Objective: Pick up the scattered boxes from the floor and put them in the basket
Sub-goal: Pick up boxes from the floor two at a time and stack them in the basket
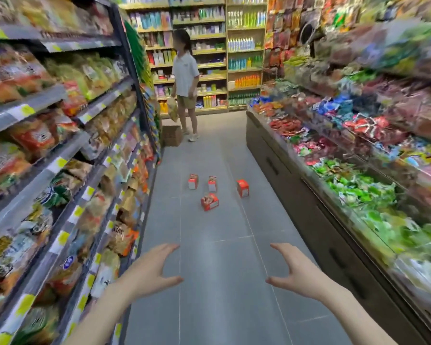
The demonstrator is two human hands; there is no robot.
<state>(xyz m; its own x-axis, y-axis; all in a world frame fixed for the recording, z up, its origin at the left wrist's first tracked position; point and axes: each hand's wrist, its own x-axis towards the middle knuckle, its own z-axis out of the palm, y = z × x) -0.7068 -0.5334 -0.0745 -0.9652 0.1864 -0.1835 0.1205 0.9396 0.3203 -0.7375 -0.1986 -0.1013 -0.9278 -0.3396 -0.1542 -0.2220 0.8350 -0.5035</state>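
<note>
Floor (217, 307) of grey tile between shelves (47, 168) (blurred, perhaps snacks), red boxes (209, 202) ahead; left hand (148, 268), right hand (297, 270), fingers (168, 247) apart.

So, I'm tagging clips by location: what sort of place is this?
A grocery shop aisle: grey metal shelves of bagged snacks, a long counter of wrapped sweets, wooden shelves of coloured bottles at the end.

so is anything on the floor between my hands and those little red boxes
Nothing visible. Only bare grey tiled floor lies between the open left hand and right hand and the four small red cardboard boxes. The brown cardboard carton and the standing person are beyond them. No basket is in view.
</note>
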